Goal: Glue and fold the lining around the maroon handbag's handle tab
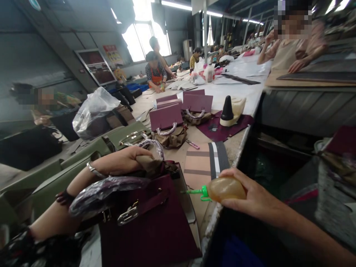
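Note:
A dark maroon handbag [150,230] with a metal clasp [128,215] and a plastic-wrapped handle [108,193] lies in front of me. My left hand [136,157] reaches over the bag and grips its brownish lining cloth [150,165] at the top; the fingertips are partly hidden. In my right hand [244,193] is a squeeze bottle [226,189] of amber liquid, held sideways. Its green nozzle [194,191] points left at the bag's open side edge, close to the pale inner panel [185,196].
Green handbags [80,159] line the left side. Beyond stand maroon bag panels [167,116] with wrapped handles, a pink-handled tool [193,144], a striped piece [198,163] and a black-topped brush-like object [227,113]. The table edge [241,148] runs along my right. Co-workers sit or stand around.

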Available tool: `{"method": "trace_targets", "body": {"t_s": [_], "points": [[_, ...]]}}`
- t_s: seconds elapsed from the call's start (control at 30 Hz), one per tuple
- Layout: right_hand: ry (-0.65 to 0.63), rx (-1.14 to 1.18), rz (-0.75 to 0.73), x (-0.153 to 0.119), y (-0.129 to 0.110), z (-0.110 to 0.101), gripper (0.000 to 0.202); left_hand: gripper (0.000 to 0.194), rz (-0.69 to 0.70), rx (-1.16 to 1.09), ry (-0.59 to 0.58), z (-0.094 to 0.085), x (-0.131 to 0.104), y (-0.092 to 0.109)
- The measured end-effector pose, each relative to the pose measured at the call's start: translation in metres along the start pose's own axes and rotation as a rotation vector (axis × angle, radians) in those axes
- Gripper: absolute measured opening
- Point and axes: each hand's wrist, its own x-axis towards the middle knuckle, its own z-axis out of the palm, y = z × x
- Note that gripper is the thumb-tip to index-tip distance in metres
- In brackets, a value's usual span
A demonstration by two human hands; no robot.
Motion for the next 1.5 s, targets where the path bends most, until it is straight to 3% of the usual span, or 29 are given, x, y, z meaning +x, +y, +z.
{"method": "trace_targets", "body": {"t_s": [0.23, 0.43, 1.5], "points": [[0.156, -0.09, -0.106, 0.021, -0.01, -0.009, 0.048, 0.029, -0.013, 0.037, -0.019, 0.0, -0.001, 0.006], [0.186, -0.065, -0.156, 0.028, -0.012, -0.012, 0.049, 0.024, -0.034, 0.002, -0.034, 0.001, 0.0, 0.006], [-0.124, -0.017, -0.016, 0.004, 0.022, 0.014, 0.039, 0.026, -0.061, 0.006, -0.04, 0.003, -0.01, 0.013]]}}
